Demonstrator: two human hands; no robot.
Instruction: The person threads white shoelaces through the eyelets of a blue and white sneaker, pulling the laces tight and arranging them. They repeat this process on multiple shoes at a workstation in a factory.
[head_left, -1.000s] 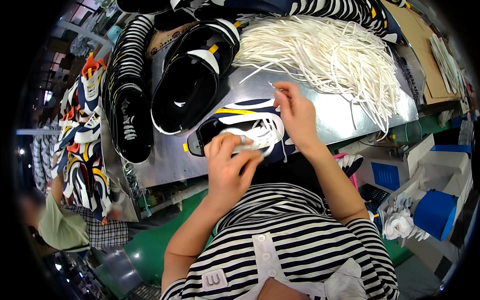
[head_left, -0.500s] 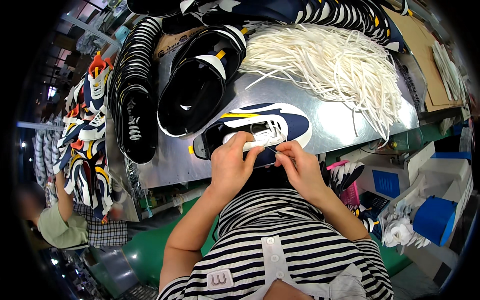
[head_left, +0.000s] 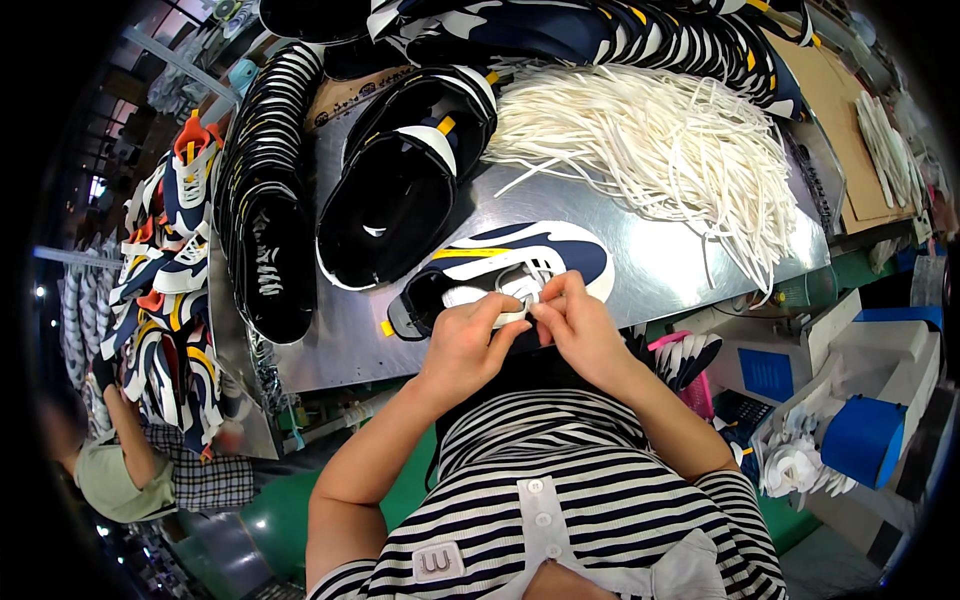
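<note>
A shoe upper (head_left: 590, 250) in navy and white with a yellow stripe lies at the table's near edge, toe to the right. White lace runs across its eyelets. My left hand (head_left: 462, 345) is closed on the near edge of its opening, thumb and forefinger pinching there. Beside it, my right hand (head_left: 583, 335) pinches the white shoelace (head_left: 531, 297) near the eyelets, its fingertips almost meeting my left thumb. The fingers partly hide the lace end and the near row of eyelets.
Behind the upper, the metal table (head_left: 345, 355) carries nested black-lined uppers (head_left: 385, 215), a long stack of uppers (head_left: 268, 170) and a heap of white laces (head_left: 650, 150). Finished-looking shoes (head_left: 185, 270) hang at the left near another person (head_left: 125, 470). A pink basket (head_left: 697, 395) stands lower right.
My right hand has moved left and slightly up, closer to my left hand and the eyelets. A thin dark line between the hands no longer shows. The view has shifted slightly.
</note>
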